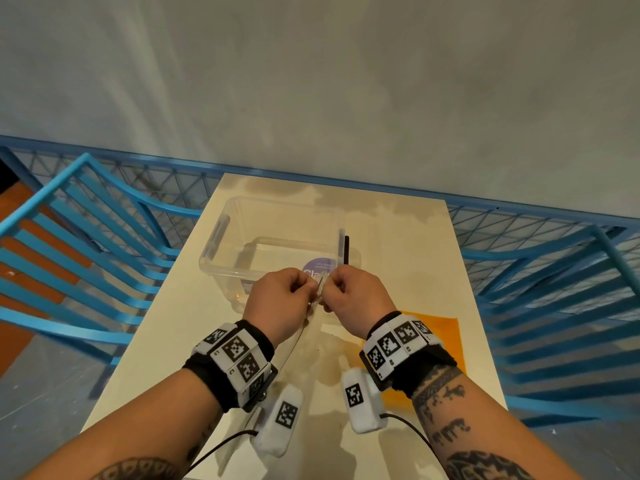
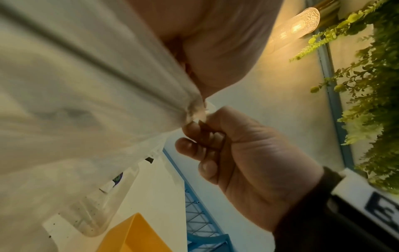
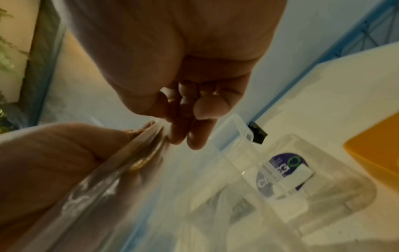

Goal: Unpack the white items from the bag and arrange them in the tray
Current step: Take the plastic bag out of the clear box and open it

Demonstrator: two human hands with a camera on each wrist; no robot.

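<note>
Both my hands meet above the near rim of a clear plastic tub (image 1: 221, 233) and pinch the top edge of a clear plastic bag (image 2: 86, 102) between them. My left hand (image 1: 308, 292) grips it from the left, with its fingers curled. My right hand (image 1: 332, 289) pinches the same edge from the right with thumb and forefinger (image 2: 194, 129). The bag hangs below the hands toward the table. Its contents are too blurred to make out. An orange tray (image 1: 433, 337) lies flat under my right wrist.
The tub carries a purple label (image 3: 280, 168), and a black strip (image 1: 346, 249) stands at its right wall. The cream table (image 1: 398, 237) is narrow, with blue slatted chairs on the left (image 1: 86, 237) and right (image 1: 554, 289). A blue mesh rail (image 1: 519, 216) runs behind.
</note>
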